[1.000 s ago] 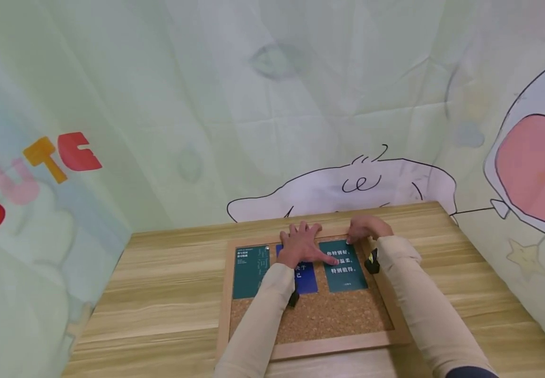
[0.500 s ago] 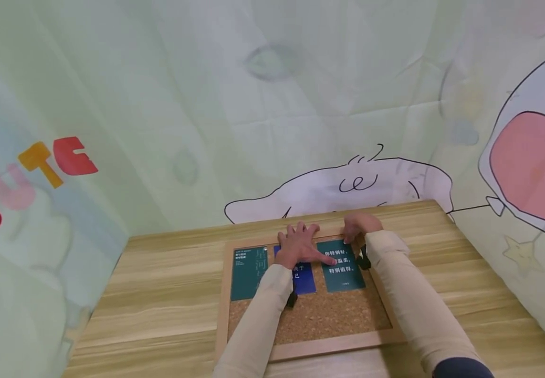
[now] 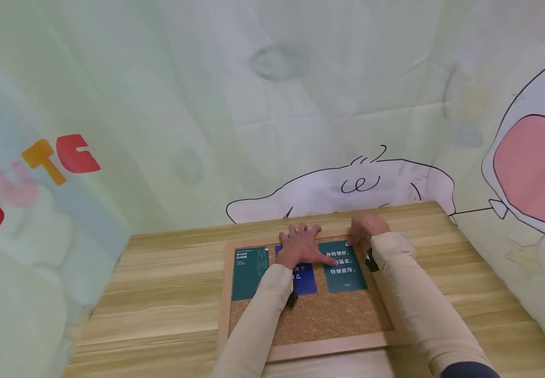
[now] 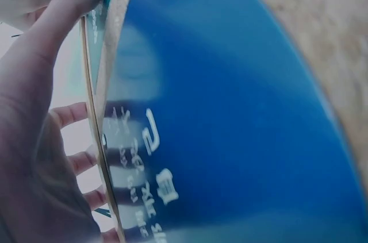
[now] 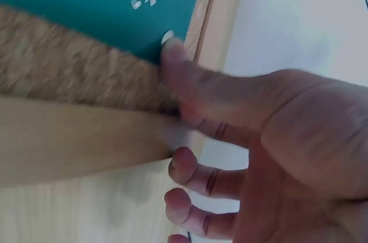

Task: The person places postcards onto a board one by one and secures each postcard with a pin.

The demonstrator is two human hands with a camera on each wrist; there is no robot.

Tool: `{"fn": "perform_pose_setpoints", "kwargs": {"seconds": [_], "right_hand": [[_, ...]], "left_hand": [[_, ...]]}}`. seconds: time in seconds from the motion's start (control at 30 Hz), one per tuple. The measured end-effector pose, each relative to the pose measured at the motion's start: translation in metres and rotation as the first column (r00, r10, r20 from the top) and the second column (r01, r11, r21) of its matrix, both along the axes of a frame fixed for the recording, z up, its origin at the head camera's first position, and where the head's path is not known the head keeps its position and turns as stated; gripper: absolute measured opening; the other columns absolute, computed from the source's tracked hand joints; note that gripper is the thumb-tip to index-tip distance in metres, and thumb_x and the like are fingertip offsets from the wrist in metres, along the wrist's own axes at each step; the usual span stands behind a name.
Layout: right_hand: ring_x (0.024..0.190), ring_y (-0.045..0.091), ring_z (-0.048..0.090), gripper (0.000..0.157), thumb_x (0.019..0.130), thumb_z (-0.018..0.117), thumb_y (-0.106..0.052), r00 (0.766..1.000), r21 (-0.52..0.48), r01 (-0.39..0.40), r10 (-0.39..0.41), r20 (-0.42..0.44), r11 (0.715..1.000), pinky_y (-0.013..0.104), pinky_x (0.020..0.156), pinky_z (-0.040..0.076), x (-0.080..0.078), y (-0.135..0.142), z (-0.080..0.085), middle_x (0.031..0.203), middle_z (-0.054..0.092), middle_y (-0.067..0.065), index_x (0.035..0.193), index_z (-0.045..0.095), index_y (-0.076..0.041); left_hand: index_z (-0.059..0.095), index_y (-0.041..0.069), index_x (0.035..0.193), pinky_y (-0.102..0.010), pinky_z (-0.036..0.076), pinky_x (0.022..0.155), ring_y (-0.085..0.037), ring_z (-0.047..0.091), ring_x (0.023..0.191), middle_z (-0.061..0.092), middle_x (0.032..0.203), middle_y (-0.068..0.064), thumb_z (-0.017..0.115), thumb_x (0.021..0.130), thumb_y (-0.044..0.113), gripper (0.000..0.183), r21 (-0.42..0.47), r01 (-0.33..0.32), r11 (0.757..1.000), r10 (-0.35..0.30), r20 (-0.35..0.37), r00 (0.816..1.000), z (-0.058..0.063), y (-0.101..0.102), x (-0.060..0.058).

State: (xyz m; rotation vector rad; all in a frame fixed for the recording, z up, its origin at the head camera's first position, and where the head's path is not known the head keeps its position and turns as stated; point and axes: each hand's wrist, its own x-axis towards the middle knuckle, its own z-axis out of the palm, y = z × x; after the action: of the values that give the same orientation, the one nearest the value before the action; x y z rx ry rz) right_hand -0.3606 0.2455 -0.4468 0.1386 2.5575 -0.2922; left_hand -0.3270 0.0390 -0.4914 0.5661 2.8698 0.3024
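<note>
A wood-framed corkboard [image 3: 329,320] lies on the table with a teal card [image 3: 348,281] on its right, a blue card [image 3: 306,283] in the middle and another teal card [image 3: 249,275] on its left. My left hand [image 3: 298,247] spreads over the blue card, fingers reaching past the top frame and thumb resting on the right teal card. My right hand [image 3: 367,227] grips the board's top right corner. Its thumb [image 5: 198,79] presses right at a thumbtack [image 5: 167,36] in that card's corner, while the fingers curl beyond the frame.
The wooden table [image 3: 173,283] extends around the board. Behind it hangs a printed curtain [image 3: 197,131] with cartoon drawings. A small tack [image 3: 266,249] shows at the left card's top right corner. Black wrist straps show on both arms.
My right wrist has shifted slightly, with the thumb staying at the card's corner. The left hand and the cards keep their places; the head view sways a little.
</note>
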Motion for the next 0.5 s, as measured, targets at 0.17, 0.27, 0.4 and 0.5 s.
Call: {"fn": "perform_pose_setpoints", "kwargs": {"seconds": [0.17,0.27,0.4,0.5], "right_hand": [[0.107,0.031,0.062,0.038,0.097,0.075,-0.031,0.992,-0.034,-0.125,0.125,0.009,0.992,0.053,0.099,0.050,-0.007,0.007,-0.006,0.121,0.068,0.016,0.118,0.073,0.000],[0.107,0.031,0.063,0.041,0.099,0.072,-0.033,0.982,-0.056,-0.188,0.189,-0.003,0.981,0.050,0.095,0.053,-0.006,0.012,-0.006,0.122,0.068,0.016,0.121,0.070,0.002],[0.093,0.025,0.061,0.029,0.098,0.074,-0.034,0.988,-0.146,-0.154,0.148,-0.052,0.977,0.048,0.085,0.054,0.002,0.027,-0.010,0.096,0.065,0.007,0.096,0.070,-0.005],[0.090,0.025,0.056,0.030,0.096,0.076,-0.035,0.995,-0.253,-0.091,0.076,-0.069,0.963,0.050,0.079,0.050,0.007,0.041,-0.016,0.086,0.057,0.004,0.081,0.062,-0.013]], "left_hand": [[0.040,0.033,0.159,-0.067,0.028,0.108,-0.037,0.039,0.134,0.046,0.148,-0.011,0.072,0.069,0.085,0.109,0.017,0.007,1.000,-0.007,-0.011,1.000,0.002,-0.008,-0.004],[0.040,0.033,0.160,-0.064,0.032,0.107,-0.036,0.040,0.134,0.046,0.150,-0.010,0.070,0.069,0.086,0.109,0.053,0.021,0.998,-0.020,-0.023,1.000,0.002,-0.012,-0.006],[0.036,0.035,0.161,-0.064,0.033,0.108,-0.037,0.040,0.139,0.044,0.156,-0.009,0.069,0.069,0.087,0.111,0.075,0.047,0.996,-0.042,-0.064,0.997,-0.002,-0.019,-0.009],[0.033,0.036,0.163,-0.069,0.026,0.113,-0.042,0.032,0.147,0.035,0.164,-0.010,0.068,0.067,0.089,0.116,0.046,0.052,0.998,-0.047,-0.091,0.995,-0.003,-0.030,-0.013]]}}
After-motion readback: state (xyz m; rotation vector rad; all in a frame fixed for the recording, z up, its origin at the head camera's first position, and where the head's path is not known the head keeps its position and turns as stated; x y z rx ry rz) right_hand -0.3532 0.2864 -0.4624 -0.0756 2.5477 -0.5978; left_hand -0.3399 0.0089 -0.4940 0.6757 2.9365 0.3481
